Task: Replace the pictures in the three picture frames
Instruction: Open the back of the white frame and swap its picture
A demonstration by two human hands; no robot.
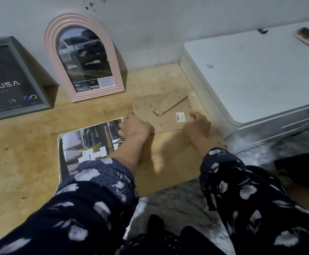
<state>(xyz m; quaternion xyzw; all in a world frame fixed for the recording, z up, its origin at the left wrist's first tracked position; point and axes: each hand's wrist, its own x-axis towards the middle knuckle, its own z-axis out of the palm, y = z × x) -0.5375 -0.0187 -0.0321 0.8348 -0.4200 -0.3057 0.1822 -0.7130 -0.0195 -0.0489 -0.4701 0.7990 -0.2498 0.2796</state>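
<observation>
Two hands at the backing board

Left hand [134,126] rests with curled fingers on the printed picture [87,144] lying flat on the wooden table [21,153]. Right hand [197,124] presses loosely curled fingers on the backing board [168,116]. Pink arched frame [83,57] and grey frame [12,78] lean on the wall.
</observation>
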